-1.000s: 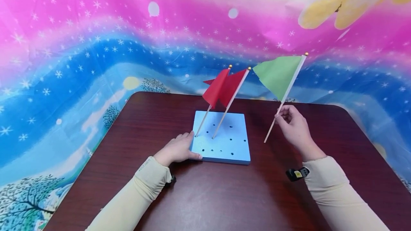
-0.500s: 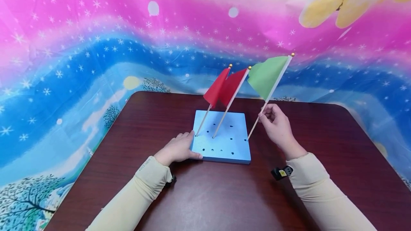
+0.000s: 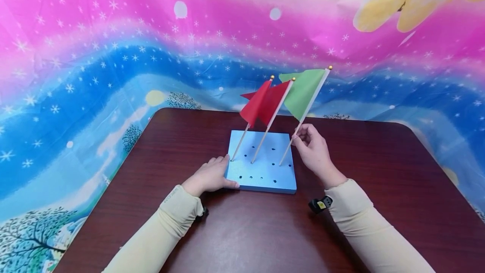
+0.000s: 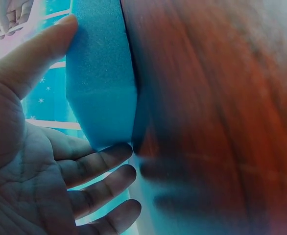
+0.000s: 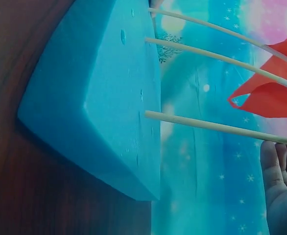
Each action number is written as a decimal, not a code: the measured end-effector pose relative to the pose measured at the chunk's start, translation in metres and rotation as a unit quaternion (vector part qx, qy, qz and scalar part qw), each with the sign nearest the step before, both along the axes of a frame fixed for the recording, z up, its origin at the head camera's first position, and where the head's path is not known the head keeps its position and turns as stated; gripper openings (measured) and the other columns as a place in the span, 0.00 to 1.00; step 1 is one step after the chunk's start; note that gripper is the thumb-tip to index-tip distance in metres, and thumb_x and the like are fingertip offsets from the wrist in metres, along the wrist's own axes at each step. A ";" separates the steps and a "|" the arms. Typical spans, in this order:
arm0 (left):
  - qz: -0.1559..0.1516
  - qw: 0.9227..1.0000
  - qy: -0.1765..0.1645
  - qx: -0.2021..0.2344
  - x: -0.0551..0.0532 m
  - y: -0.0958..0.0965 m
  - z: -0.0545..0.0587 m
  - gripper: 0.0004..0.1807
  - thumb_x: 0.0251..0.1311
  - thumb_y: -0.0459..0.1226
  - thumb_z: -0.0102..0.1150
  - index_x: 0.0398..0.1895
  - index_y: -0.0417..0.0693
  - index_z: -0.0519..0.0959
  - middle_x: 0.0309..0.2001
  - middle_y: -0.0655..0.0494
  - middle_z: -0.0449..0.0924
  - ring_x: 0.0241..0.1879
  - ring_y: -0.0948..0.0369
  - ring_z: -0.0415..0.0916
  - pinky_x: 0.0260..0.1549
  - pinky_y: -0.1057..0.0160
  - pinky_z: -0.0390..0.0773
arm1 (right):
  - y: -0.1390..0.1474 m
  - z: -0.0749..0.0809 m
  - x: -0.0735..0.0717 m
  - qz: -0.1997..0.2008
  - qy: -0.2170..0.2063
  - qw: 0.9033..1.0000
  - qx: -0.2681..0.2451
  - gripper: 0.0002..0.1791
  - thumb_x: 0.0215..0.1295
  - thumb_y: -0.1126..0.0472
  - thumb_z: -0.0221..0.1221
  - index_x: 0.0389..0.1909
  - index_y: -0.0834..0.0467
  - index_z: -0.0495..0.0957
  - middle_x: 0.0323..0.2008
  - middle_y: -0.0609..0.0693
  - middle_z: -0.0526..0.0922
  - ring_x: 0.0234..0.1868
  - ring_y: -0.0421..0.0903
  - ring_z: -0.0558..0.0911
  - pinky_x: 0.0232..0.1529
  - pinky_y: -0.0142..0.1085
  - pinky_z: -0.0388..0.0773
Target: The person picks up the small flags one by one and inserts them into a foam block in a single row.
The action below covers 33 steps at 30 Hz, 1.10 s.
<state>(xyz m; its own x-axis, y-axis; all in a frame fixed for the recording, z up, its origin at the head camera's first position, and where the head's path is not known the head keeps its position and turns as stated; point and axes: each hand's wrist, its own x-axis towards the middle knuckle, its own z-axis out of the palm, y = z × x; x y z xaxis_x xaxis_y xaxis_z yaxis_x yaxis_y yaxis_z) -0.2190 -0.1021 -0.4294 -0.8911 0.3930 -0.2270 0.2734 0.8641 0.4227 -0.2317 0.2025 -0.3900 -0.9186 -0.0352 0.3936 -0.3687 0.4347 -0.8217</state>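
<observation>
My right hand (image 3: 314, 151) pinches the stick of a green paper flag (image 3: 305, 92) between thumb and fingers. The stick's lower end overlaps the top of the blue foam board (image 3: 261, 170), between two holes near its right side. In the right wrist view this wooden stick (image 5: 207, 126) leans like the two behind it. Two red flags (image 3: 256, 105) stand tilted in holes at the board's left and middle. My left hand (image 3: 210, 176) rests against the board's near left corner, thumb at the front edge and fairly straight fingers along the left side (image 4: 104, 115).
Several small holes (image 3: 274, 181) dot the board around the flags. It lies on a dark red-brown table (image 3: 242, 231) with rounded far corners. A colourful printed cloth (image 3: 212, 41) hangs behind the table.
My right hand has moved left with the green flag, bringing the stick's lower end from right of the board to over its right part. My left hand and the board have stayed in place.
</observation>
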 end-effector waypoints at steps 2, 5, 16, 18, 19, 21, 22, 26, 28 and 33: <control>0.000 1.000 0.001 -0.001 0.000 0.000 0.000 0.59 0.59 0.59 0.71 0.81 0.33 0.54 0.76 0.36 0.60 0.75 0.41 0.57 0.70 0.42 0.60 | -0.002 -0.001 0.000 0.003 0.005 1.000 -0.008 0.07 0.75 0.71 0.57 0.49 0.69 0.72 0.40 0.64 0.81 0.37 0.38 0.81 0.40 0.23 0.78; -0.001 1.000 0.004 -0.001 0.000 0.000 -0.001 0.59 0.59 0.59 0.71 0.80 0.33 0.54 0.76 0.36 0.60 0.75 0.41 0.57 0.70 0.42 0.61 | -0.004 -0.002 -0.001 0.003 0.009 1.000 -0.013 0.07 0.75 0.71 0.57 0.48 0.69 0.73 0.40 0.63 0.81 0.36 0.37 0.80 0.39 0.23 0.78; -0.008 1.000 0.005 -0.002 -0.001 -0.001 -0.003 0.59 0.59 0.59 0.71 0.80 0.33 0.54 0.76 0.36 0.60 0.75 0.41 0.57 0.70 0.42 0.61 | -0.012 -0.006 -0.002 -0.003 0.014 1.000 -0.003 0.06 0.74 0.71 0.57 0.48 0.67 0.74 0.38 0.61 0.81 0.36 0.40 0.82 0.36 0.24 0.76; -0.008 1.000 0.008 -0.004 -0.002 -0.002 -0.003 0.59 0.58 0.59 0.71 0.80 0.33 0.54 0.76 0.35 0.61 0.74 0.40 0.58 0.69 0.42 0.61 | -0.015 -0.007 -0.003 -0.002 0.016 1.000 -0.001 0.06 0.74 0.71 0.57 0.48 0.68 0.74 0.39 0.62 0.81 0.37 0.43 0.83 0.35 0.24 0.76; -0.008 1.000 0.010 -0.004 -0.002 -0.002 -0.003 0.59 0.58 0.59 0.71 0.80 0.32 0.54 0.75 0.35 0.61 0.74 0.41 0.58 0.69 0.42 0.62 | -0.016 -0.007 -0.003 -0.001 0.017 1.000 -0.001 0.06 0.74 0.72 0.58 0.48 0.68 0.74 0.38 0.62 0.82 0.37 0.45 0.83 0.35 0.24 0.76; -0.008 1.000 0.009 -0.004 -0.002 -0.002 -0.002 0.59 0.59 0.59 0.71 0.80 0.33 0.54 0.76 0.35 0.61 0.74 0.41 0.58 0.69 0.41 0.61 | -0.017 -0.008 -0.003 0.000 0.020 1.000 0.004 0.07 0.73 0.72 0.58 0.48 0.68 0.74 0.38 0.62 0.82 0.37 0.49 0.83 0.34 0.24 0.76; -0.008 1.000 0.009 -0.003 -0.002 -0.002 -0.002 0.59 0.59 0.59 0.71 0.80 0.32 0.54 0.75 0.35 0.61 0.74 0.40 0.58 0.69 0.41 0.61 | -0.018 -0.009 -0.003 0.001 0.022 1.000 0.006 0.07 0.73 0.72 0.58 0.48 0.68 0.74 0.38 0.61 0.82 0.37 0.50 0.83 0.33 0.25 0.75; -0.007 1.000 0.003 0.003 -0.001 -0.001 0.000 0.59 0.59 0.58 0.71 0.80 0.32 0.53 0.76 0.35 0.60 0.74 0.40 0.58 0.69 0.41 0.61 | -0.019 -0.012 -0.003 0.006 0.029 0.999 0.017 0.06 0.73 0.72 0.57 0.48 0.68 0.75 0.37 0.61 0.82 0.37 0.53 0.82 0.33 0.26 0.75; -0.006 1.000 0.001 0.004 -0.001 -0.001 0.001 0.59 0.59 0.58 0.71 0.80 0.32 0.53 0.76 0.35 0.60 0.75 0.40 0.57 0.69 0.41 0.60 | -0.020 -0.014 -0.003 0.008 0.030 0.999 0.025 0.06 0.74 0.72 0.58 0.48 0.68 0.75 0.37 0.60 0.82 0.37 0.52 0.81 0.34 0.27 0.75; -0.007 1.000 0.001 0.005 0.000 -0.001 0.002 0.59 0.59 0.58 0.71 0.80 0.32 0.53 0.76 0.35 0.60 0.75 0.40 0.57 0.70 0.41 0.60 | -0.020 -0.018 -0.002 0.009 0.025 0.999 0.046 0.07 0.74 0.70 0.58 0.48 0.67 0.75 0.37 0.58 0.82 0.37 0.51 0.79 0.35 0.30 0.75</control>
<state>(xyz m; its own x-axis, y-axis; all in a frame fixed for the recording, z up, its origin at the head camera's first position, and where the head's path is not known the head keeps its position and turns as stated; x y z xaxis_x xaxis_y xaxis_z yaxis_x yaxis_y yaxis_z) -0.2194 -0.1035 -0.4278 -0.8856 0.4079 -0.2220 0.2863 0.8560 0.4306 -0.2339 0.1820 -0.4081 -0.8966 -0.0891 0.4338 -0.4169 0.5003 -0.7589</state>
